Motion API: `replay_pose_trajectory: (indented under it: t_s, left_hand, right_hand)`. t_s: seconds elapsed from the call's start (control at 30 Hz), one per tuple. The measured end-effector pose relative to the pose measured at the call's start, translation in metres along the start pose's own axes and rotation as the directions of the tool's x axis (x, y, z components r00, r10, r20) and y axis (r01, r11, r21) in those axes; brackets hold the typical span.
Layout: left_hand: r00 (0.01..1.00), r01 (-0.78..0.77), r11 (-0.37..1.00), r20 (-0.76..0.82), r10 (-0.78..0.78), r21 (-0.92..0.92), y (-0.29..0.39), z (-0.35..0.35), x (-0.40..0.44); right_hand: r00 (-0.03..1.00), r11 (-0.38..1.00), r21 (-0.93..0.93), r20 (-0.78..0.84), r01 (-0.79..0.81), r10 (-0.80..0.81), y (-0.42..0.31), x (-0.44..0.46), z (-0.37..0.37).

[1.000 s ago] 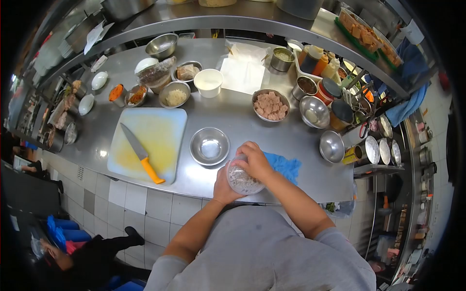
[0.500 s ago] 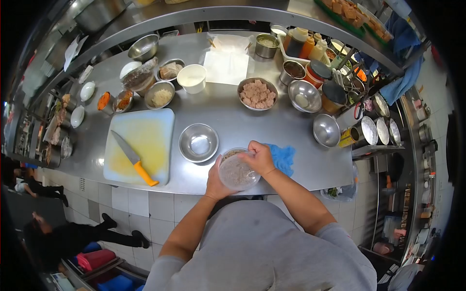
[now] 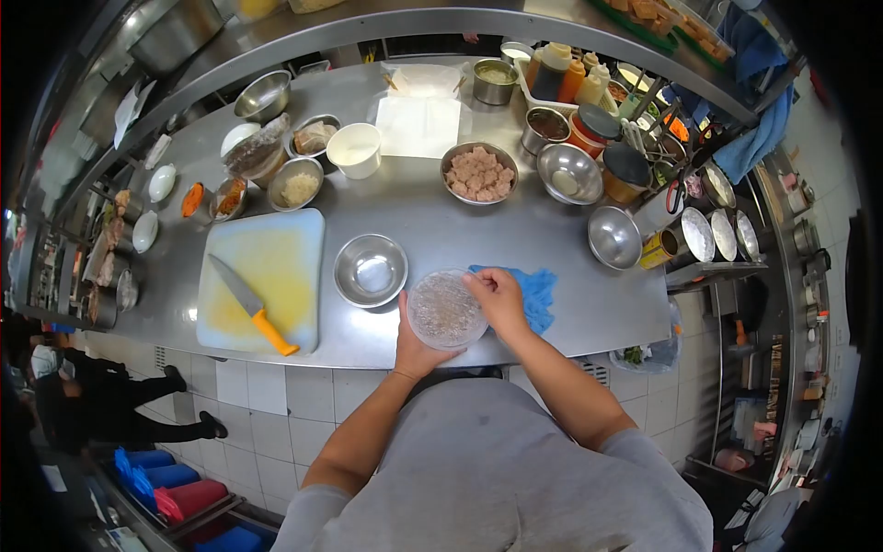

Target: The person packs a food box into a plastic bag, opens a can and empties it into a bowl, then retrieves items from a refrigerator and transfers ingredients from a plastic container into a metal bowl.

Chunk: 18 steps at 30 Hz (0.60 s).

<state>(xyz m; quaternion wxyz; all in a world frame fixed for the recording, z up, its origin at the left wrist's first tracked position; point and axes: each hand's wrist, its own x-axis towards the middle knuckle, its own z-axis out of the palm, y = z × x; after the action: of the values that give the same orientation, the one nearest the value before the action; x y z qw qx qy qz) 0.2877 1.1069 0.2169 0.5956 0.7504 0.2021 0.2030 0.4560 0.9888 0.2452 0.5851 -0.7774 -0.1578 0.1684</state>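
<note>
A round clear plastic container [image 3: 446,311] with a translucent, speckled top is held over the counter's front edge. My left hand [image 3: 418,345] wraps round its left and lower side. At the upper right of its rim, my right hand [image 3: 498,299] has its fingers pinched together on the edge. Brownish contents show faintly through the top. Just left of the container sits an empty steel bowl [image 3: 370,270]. A crumpled blue cloth [image 3: 537,296] lies right beside my right hand.
A cutting board [image 3: 221,308] carries a yellow-handled knife [image 3: 246,299]. Behind are a bowl of minced meat [image 3: 479,174], a white tub [image 3: 354,151], white paper [image 3: 418,127] and sauce bottles [image 3: 552,72]. A person in black [image 3: 92,405] is at the lower left.
The container's top now faces the camera more squarely and looks seated over it, where before it was partly lifted. The view has shifted slightly. The person at the lower left has moved.
</note>
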Motion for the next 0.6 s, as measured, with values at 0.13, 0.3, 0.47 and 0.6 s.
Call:
replay_pose_trajectory:
  t_s: [0.13, 0.3, 0.47, 0.6]
  left_hand:
    - [0.995, -0.066, 0.998, -0.078, 0.068, 0.022, -0.004, 0.005, -0.002]
    - [0.992, -0.068, 0.993, -0.099, 0.077, 0.094, 0.000, 0.010, 0.000]
    - [0.986, -0.106, 0.994, -0.129, 0.110, 0.034, 0.010, 0.015, 0.007]
    - [0.976, -0.115, 0.984, -0.169, 0.137, 0.137, 0.041, 0.013, 0.007]
  right_hand:
    - [1.000, 1.000, 0.000, -0.026, 0.003, -0.003, 0.021, -0.029, -0.021]
    - [0.932, 0.904, 0.230, 0.123, -0.361, 0.342, 0.007, -0.044, -0.027]
    - [0.971, 0.954, 0.182, 0.074, -0.239, 0.229, -0.002, -0.048, -0.026]
    - [0.988, 0.981, 0.126, 0.049, -0.150, 0.145, -0.007, -0.054, -0.027]
